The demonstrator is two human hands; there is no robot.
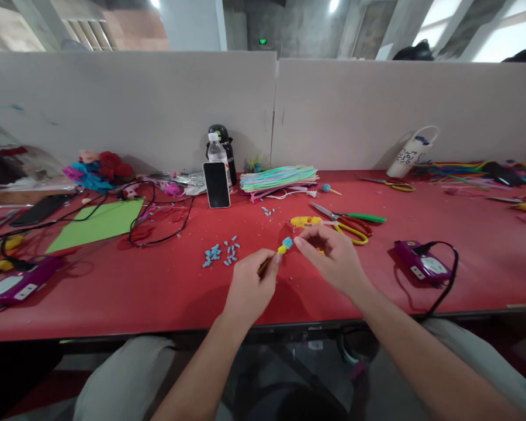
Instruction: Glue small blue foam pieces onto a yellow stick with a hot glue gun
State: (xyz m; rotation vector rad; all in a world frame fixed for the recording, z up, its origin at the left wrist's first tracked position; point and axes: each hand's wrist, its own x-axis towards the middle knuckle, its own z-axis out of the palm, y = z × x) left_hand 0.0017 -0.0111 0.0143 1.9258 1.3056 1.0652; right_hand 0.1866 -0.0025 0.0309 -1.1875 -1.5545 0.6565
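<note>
My left hand [253, 282] is closed around a thin brown stick with a small yellow and blue fuzzy tip [284, 246], the tip pointing up and to the right. Just right of that tip, my right hand [333, 257] has thumb and forefinger brought together in a pinch; whether a small piece sits between them is too small to tell. Several short light-blue pieces [212, 255] lie on the red table [158, 298] left of my hands. Behind the right hand lie a yellow glue gun [305, 221], partly covered, and scissors with yellow handles [356, 234].
A phone [217, 186] leans against a plastic bottle [215, 149]. Behind my hands is a bundle of pastel pipe cleaners [280, 178]. Purple power strips [423, 263] with black cords stand at both sides. Green paper [97, 222] lies left. A white partition [135, 111] closes the back.
</note>
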